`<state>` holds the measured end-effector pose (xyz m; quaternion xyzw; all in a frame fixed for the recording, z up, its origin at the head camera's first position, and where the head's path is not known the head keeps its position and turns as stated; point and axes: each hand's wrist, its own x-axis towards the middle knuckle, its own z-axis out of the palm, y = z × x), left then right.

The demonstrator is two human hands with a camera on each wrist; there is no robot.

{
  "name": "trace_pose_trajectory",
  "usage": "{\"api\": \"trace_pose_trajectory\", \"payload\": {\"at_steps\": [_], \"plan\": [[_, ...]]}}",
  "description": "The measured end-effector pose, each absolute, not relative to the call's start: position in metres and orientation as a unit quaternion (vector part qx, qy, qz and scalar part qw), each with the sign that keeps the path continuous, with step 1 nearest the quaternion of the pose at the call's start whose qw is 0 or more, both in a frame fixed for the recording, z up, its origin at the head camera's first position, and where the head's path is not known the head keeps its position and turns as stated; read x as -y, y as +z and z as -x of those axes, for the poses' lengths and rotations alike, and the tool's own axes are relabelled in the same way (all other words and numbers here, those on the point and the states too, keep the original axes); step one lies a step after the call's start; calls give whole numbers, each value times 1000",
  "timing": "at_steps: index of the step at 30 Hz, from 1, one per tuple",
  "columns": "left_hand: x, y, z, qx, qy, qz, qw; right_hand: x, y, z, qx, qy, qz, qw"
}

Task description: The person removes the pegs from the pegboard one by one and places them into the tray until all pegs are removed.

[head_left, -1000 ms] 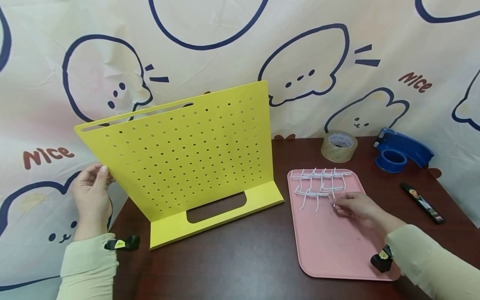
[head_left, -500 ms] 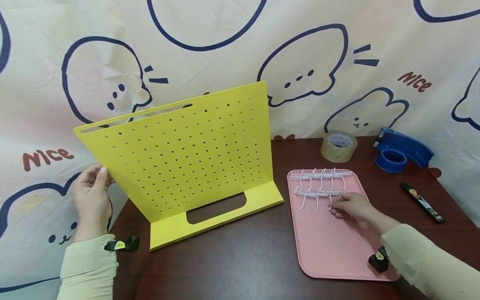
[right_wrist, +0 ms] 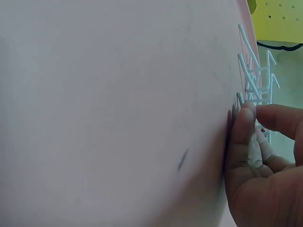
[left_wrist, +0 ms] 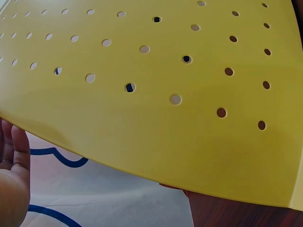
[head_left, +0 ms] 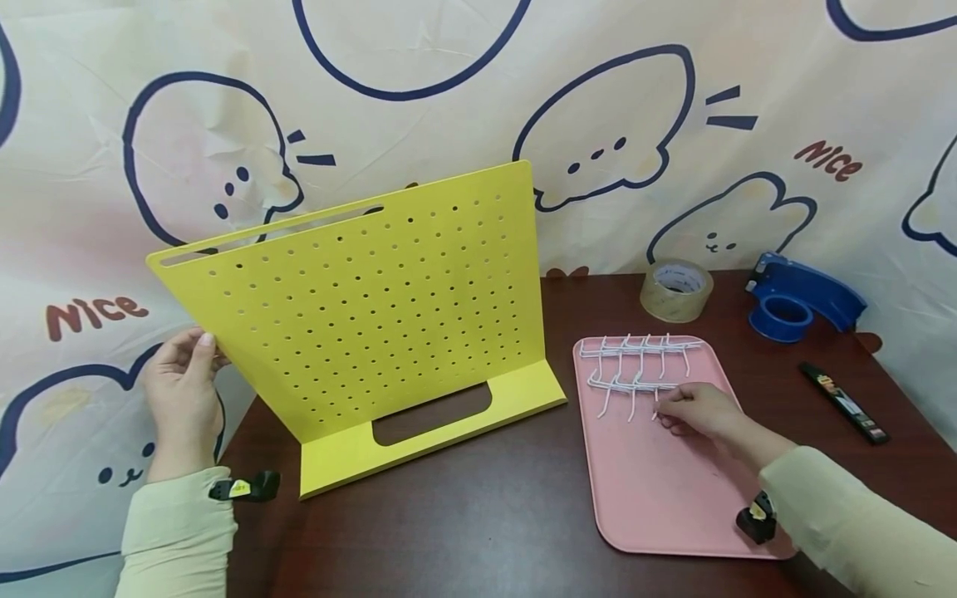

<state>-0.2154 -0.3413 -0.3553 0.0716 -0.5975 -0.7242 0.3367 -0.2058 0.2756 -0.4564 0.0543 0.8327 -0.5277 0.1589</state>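
A yellow pegboard [head_left: 419, 291] stands on its slotted base, turned at an angle on the table. My left hand [head_left: 183, 394] grips its left edge, thumb on the front face; part of that hand [left_wrist: 14, 175] shows at the edge in the left wrist view. On the pink tray [head_left: 673, 507] white wire hooks lie in two rows at the far end. My right hand [head_left: 706, 413] pinches the prong of the rightmost front-row hook [head_left: 656, 402] between thumb and forefinger. The right wrist view shows those fingertips [right_wrist: 248, 111] at the prong, close over the tray, with other hooks [right_wrist: 253, 71] beyond.
Behind the tray stand a roll of clear tape [head_left: 676, 292] and a blue tape dispenser [head_left: 811, 291]. A narrow black box [head_left: 841, 400] lies right of the tray. A printed cloth [head_left: 449, 133] hangs behind the dark table [head_left: 463, 515].
My right hand has moved slightly left and toward me, bringing the pinched hook from the back row down into line with the front row. My left hand and the pegboard stay nearly still.
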Motion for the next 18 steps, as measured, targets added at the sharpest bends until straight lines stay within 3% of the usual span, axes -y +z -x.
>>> {"api": "trace_pose_trajectory", "payload": {"at_steps": [11, 18], "plan": [[342, -355, 219, 595, -730, -80, 326, -289, -439, 207, -909, -398, 11, 121], [346, -340, 210, 667, -674, -133, 289, -291, -417, 212, -921, -376, 29, 95]]}}
